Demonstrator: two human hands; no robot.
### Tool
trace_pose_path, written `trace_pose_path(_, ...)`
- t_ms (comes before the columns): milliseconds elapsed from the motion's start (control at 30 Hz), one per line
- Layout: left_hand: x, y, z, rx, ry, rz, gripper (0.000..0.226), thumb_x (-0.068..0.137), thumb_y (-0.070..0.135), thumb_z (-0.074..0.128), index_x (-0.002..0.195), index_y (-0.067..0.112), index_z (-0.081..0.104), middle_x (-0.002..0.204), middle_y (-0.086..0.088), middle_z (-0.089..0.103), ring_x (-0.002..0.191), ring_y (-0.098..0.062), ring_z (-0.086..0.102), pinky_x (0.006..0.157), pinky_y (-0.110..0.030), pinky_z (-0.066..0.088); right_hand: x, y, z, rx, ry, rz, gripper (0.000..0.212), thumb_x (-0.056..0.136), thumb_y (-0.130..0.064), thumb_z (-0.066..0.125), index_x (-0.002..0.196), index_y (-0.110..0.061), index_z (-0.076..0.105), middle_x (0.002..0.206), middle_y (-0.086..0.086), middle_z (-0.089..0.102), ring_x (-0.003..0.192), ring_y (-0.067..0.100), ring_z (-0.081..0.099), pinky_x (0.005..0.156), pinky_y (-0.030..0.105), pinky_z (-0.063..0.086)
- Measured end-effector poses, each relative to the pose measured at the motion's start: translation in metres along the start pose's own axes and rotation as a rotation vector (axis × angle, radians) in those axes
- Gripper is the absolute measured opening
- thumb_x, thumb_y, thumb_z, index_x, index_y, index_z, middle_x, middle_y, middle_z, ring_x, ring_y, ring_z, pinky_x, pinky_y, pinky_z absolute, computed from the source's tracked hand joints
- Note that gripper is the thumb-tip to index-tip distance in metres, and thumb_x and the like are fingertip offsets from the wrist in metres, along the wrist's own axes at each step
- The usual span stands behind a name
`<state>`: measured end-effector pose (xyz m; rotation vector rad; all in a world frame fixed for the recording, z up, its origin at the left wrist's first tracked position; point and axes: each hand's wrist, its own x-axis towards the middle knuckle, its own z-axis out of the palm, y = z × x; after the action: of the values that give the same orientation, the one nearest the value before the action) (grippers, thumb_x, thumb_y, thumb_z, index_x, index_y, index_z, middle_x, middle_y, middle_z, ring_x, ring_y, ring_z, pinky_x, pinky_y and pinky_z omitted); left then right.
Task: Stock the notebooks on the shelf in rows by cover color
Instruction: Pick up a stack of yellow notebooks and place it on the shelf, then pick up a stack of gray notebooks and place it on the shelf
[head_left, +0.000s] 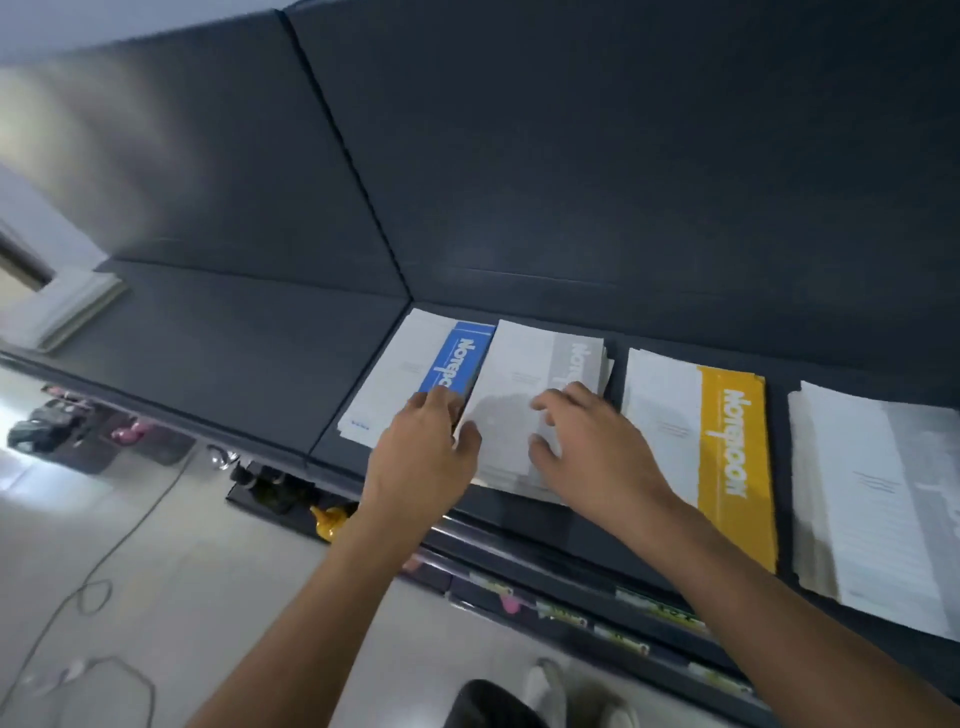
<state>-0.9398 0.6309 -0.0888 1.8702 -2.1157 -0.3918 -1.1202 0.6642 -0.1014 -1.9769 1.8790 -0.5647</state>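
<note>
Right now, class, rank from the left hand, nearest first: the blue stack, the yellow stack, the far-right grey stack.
1. Blue stack, at the left hand's fingertips.
2. Yellow stack, right of both hands.
3. Far-right grey stack, farthest right.

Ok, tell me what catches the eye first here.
The yellow stack stands out brightest, right of centre on the dark shelf. Beside it, the left hand grips the edge of the grey stack while the right hand presses on top; a blue notebook lies left of that.
</note>
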Motion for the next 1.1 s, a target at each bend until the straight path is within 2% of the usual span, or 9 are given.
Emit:
trace_pose_path(133,-0.011,-0.05,-0.021,-0.039,0.028,-0.106,0.03,0.097,0.034,0.054,0.125,0.023,0.058,0.118,0.008,0.06,0.09,-0.012,0.065,0.082,-0.039,0.057,0.02,-0.048,0.018,0.004,-0.069,-0.127,0.038,0.1,-0.033,0.051,0.137,-0.025,0.052,0.13,-0.007,0.053,0.116,0.015,0.056,0.09,0.039,0.053)
trace_pose_path(267,-0.02,-0.108,-0.044,-0.06,0.054,-0.175,0.032,0.094,0.033,0.054,0.124,0.023,0.06,0.121,0.008,0.058,0.096,-0.014,0.063,0.084,-0.039,0.056,0.039,-0.103,0.043,-0.016,-0.136,-0.217,0.036,0.101,-0.032,0.05,0.136,-0.025,0.052,0.129,-0.008,0.052,0.11,0.016,0.057,0.088,0.037,0.052)
trace_pose_path(367,-0.022,-0.163,-0.068,-0.048,0.09,-0.191,0.03,0.094,0.032,0.053,0.121,0.022,0.06,0.118,0.006,0.06,0.094,-0.014,0.064,0.082,-0.038,0.058,0.059,-0.152,0.065,-0.03,-0.155,-0.281,0.031,0.101,-0.033,0.052,0.131,-0.026,0.054,0.125,-0.009,0.052,0.107,0.017,0.058,0.082,0.036,0.051)
trace_pose_path(467,-0.023,-0.224,-0.102,-0.036,0.142,-0.225,0.029,0.096,0.03,0.051,0.12,0.02,0.062,0.114,0.004,0.06,0.091,-0.013,0.062,0.08,-0.032,0.055,0.078,-0.207,0.091,-0.047,-0.164,-0.321,0.032,0.101,-0.035,0.052,0.132,-0.028,0.054,0.125,-0.009,0.053,0.107,0.016,0.059,0.084,0.037,0.052)
trace_pose_path(567,-0.024,-0.288,-0.133,-0.019,0.195,-0.255,0.024,0.095,0.032,0.049,0.113,0.023,0.062,0.108,0.004,0.06,0.091,-0.018,0.06,0.075,-0.035,0.053,0.096,-0.267,0.123,-0.069,-0.177,-0.371,0.034,0.101,-0.036,0.051,0.134,-0.028,0.052,0.128,-0.009,0.052,0.109,0.016,0.06,0.085,0.037,0.053)
trace_pose_path(667,-0.028,-0.344,-0.154,-0.014,0.182,-0.267,0.02,0.096,0.032,0.05,0.11,0.023,0.061,0.105,0.004,0.059,0.088,-0.018,0.059,0.069,-0.033,0.049,0.104,-0.318,0.154,-0.076,-0.184,-0.397,0.033,0.1,-0.035,0.051,0.132,-0.027,0.053,0.126,-0.008,0.053,0.106,0.019,0.06,0.082,0.037,0.052)
trace_pose_path(867,-0.035,-0.422,-0.182,-0.04,0.131,-0.269,0.022,0.095,0.029,0.051,0.112,0.023,0.063,0.106,0.004,0.059,0.089,-0.016,0.061,0.079,-0.038,0.054,0.115,-0.393,0.202,-0.095,-0.222,-0.416,0.029,0.1,-0.036,0.051,0.127,-0.026,0.055,0.12,-0.006,0.054,0.102,0.019,0.06,0.081,0.037,0.053)
trace_pose_path(1100,-0.019,-0.495,-0.207,-0.075,0.161,-0.273,0.015,0.094,0.036,0.051,0.105,0.03,0.059,0.1,0.01,0.059,0.086,-0.011,0.061,0.076,-0.038,0.055,0.158,-0.464,0.236,-0.129,-0.227,-0.482,0.031,0.1,-0.036,0.051,0.129,-0.026,0.054,0.118,-0.007,0.053,0.099,0.016,0.058,0.079,0.033,0.051)
